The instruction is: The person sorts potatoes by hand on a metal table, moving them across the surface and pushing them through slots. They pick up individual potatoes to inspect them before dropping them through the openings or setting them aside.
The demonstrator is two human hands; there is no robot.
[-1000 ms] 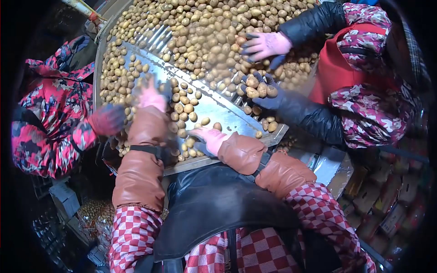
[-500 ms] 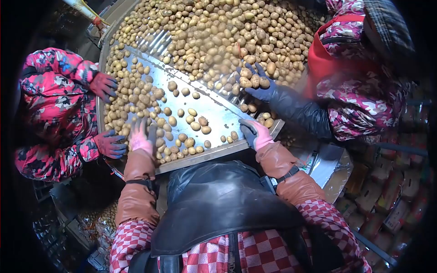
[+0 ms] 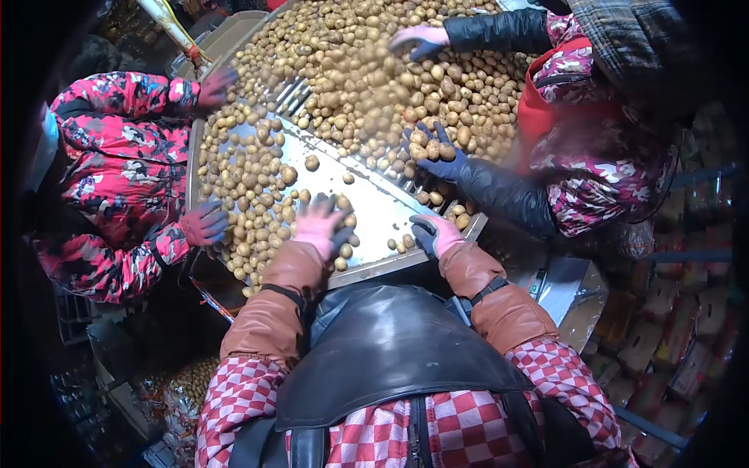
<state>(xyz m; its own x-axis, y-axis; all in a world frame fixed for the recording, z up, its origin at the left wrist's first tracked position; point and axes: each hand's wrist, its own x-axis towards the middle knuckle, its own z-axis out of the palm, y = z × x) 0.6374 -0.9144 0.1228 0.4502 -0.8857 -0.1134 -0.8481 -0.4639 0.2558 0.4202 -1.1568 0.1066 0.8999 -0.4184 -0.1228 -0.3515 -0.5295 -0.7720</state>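
Observation:
Small potatoes point(image 3: 253, 183) lie loose over the left part of the sloping metal table point(image 3: 374, 214). My left hand point(image 3: 320, 225), in a pink and dark glove, is among the nearer potatoes with its fingers spread; it touches several but grips none that I can see. At the table's front right corner, my right hand point(image 3: 437, 234) rests on the rim point(image 3: 382, 269) with its fingers stretched over the metal. A few potatoes point(image 3: 401, 244) lie just left of it.
A large potato heap point(image 3: 374, 78) fills the far side, beyond a slatted strip point(image 3: 292, 97). One co-worker's gloved hand point(image 3: 204, 224) is at the left edge. On the right, another co-worker's glove point(image 3: 441, 152) holds potatoes. Cartons point(image 3: 651, 335) stand low at the right.
My left hand has moved right across the table, and the potatoes near it have shifted. My right hand stays at the corner. The right co-worker's other hand now reaches over the heap.

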